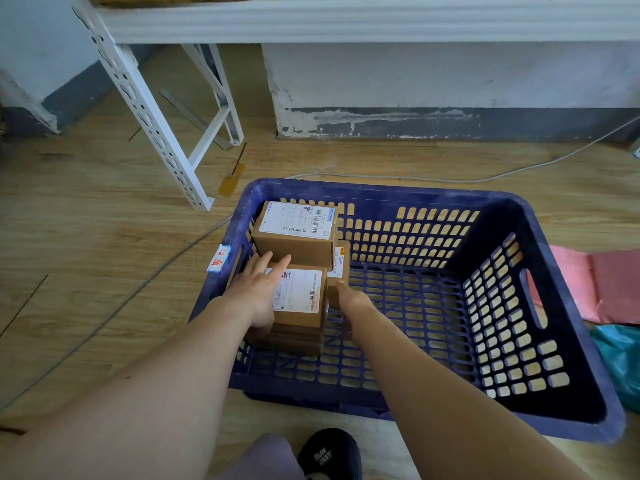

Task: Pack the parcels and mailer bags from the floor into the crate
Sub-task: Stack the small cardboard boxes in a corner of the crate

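pink mailers (595, 285) right of crate (381, 192), shelf leg (152, 123) behind

Wooden floor (86, 237), blue crate (381, 194), pink mailer bags (606, 285), teal bag (620, 362), cable (450, 179)

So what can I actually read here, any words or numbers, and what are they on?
"RUN FAST": on the black shoe.
"235-Z1 02", roughly: on the far parcel label.
Label on the near parcel: too small to read.
The sticker on the crate rim: red characters, too blurred.
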{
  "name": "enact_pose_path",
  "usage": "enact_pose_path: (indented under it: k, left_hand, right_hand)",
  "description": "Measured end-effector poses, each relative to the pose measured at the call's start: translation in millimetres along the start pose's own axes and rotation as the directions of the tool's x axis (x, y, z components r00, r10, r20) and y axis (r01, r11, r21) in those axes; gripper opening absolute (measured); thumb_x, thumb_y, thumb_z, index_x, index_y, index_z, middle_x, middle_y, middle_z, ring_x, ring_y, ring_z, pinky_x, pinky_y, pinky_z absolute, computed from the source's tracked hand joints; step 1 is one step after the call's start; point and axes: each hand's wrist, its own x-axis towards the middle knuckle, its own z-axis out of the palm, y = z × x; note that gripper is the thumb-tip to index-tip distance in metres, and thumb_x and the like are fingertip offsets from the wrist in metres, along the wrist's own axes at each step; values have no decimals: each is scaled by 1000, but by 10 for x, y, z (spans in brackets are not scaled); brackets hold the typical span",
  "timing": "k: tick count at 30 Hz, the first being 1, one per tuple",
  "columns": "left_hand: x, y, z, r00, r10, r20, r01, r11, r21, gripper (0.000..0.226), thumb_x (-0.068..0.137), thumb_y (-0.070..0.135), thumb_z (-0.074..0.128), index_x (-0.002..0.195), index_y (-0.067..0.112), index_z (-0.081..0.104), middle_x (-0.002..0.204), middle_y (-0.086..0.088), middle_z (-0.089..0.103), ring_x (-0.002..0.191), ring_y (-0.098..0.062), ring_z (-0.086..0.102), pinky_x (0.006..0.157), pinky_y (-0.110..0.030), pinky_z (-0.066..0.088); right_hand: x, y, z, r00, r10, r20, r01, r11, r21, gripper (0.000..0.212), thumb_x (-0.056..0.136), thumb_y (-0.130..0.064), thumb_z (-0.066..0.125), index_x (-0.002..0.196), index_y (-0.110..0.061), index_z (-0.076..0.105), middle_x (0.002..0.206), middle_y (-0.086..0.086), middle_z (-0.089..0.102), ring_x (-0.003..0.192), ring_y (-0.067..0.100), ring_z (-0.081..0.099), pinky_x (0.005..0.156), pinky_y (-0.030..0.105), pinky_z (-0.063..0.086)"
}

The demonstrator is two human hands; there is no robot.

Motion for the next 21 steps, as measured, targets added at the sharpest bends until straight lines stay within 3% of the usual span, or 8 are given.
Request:
enact_pose_path:
  k: [3,7,13,16,21]
  left_hand:
    - [-9,36,-35,1000,-2,-5,1,1000,-18,120,70,1,74,149,35,-11,158,2,-16,146,-22,-15,119,-43,12]
    - [-40,107,-75,999,27,-19,-28,999,-41,108,76,7,71,150,31,-4,159,0,-8,147,-23,-10,119,-45,11]
    - [-120,189,-220,967,57,-248,-96,985,-147,79,75,11,69,144,23,31,149,1,30,136,-20,33,106,-35,36]
    - [-165,239,-288,960,64,-274,-106,984,-144,68,79,14,66,140,24,38,147,1,34,131,-19,40,100,-33,40]
    - [-215,359,-394,953,107,-284,-148,981,-127,56,83,17,64,135,23,44,143,2,38,126,-17,43,95,-30,42]
  right_hand:
    - [4,-31,-42,1000,-16,-17,16,1000,4,48,100,-38,33,135,-7,42,103,11,54,79,20,47,91,34,44]
    - [-43,-69,-91,997,-52,-62,49,998,-47,53,97,-42,39,136,-7,43,119,12,57,91,22,50,84,34,44]
    - [-133,-149,-229,990,-121,-68,118,992,-50,47,94,-40,44,127,-8,53,107,9,61,88,21,54,74,31,44]
    - [-188,-175,-319,989,-131,-75,127,990,-54,41,94,-36,46,123,-9,55,114,10,64,87,21,55,73,32,45]
    - [-289,-154,-426,974,-219,-52,220,976,6,36,93,-25,50,119,-2,60,95,11,61,79,21,54,74,32,46]
